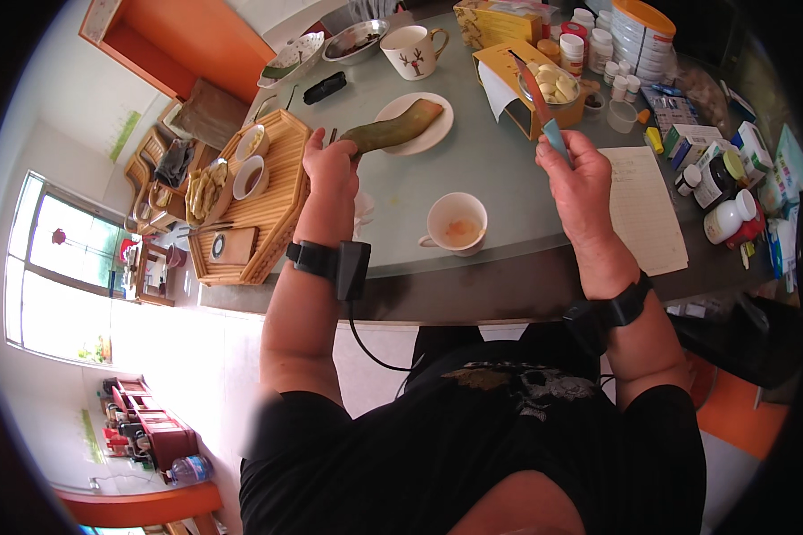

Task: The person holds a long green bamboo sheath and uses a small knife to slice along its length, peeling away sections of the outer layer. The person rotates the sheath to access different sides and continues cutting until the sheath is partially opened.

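My left hand (333,160) grips the near end of a long, curved green vegetable (398,132), whose far part lies over a white plate (439,139). In my right hand (574,177) is a knife (542,100) held by its light-blue handle, the blade pointing up and away. Behind the blade stands a bowl of pale peeled pieces (554,83), by a yellow cardboard box (508,67). Between my forearms, near the table's front edge, a white cup (458,224) holds a little brownish liquid. My right hand is left of sheets of lined paper (644,207).
At left, a bamboo tray (274,194) bears bowls of food and a small wooden block. A mug (411,55), a metal bowl (356,41) and a patterned dish (293,61) stand at the back. Medicine bottles (729,217) and boxes crowd the right side.
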A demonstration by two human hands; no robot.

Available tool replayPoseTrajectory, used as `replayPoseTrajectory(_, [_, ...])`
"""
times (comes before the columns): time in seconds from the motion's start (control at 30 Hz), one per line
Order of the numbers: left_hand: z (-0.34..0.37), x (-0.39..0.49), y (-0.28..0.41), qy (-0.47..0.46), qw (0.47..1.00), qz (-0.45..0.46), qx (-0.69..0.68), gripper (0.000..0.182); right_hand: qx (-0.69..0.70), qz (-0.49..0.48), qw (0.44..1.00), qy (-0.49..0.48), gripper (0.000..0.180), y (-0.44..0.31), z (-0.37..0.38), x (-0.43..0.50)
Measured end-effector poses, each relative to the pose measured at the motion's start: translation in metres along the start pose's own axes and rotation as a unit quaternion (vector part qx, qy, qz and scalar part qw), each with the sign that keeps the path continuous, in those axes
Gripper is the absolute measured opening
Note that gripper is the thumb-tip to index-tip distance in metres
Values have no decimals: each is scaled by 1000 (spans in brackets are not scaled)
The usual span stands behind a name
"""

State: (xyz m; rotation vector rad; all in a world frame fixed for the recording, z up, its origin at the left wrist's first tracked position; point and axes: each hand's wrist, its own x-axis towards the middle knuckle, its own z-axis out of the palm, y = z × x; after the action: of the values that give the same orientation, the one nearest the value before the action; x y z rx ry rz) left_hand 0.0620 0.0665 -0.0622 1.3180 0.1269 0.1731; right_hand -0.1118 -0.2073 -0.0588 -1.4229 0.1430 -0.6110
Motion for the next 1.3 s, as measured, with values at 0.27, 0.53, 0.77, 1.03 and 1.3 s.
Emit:
replayPoseTrajectory(0.27, [33,32,50,-112,980,87,137,83,-24,-23,999,8,13,11,-1,3])
replayPoseTrajectory(0.53, [88,17,131,-291,927,142,191,75,-43,-19,997,60,15,10,1,10])
replayPoseTrajectory(0.77, [96,-33,190,-467,848,164,191,79,16,-81,997,3,19,-57,9,0])
replayPoseTrajectory(1.03, [100,-86,190,-594,770,171,159,85,-25,-135,971,-195,30,-117,28,22])
replayPoseTrajectory(1.3, [75,-97,153,-587,799,44,-120,67,103,-58,968,-220,27,-133,36,12])
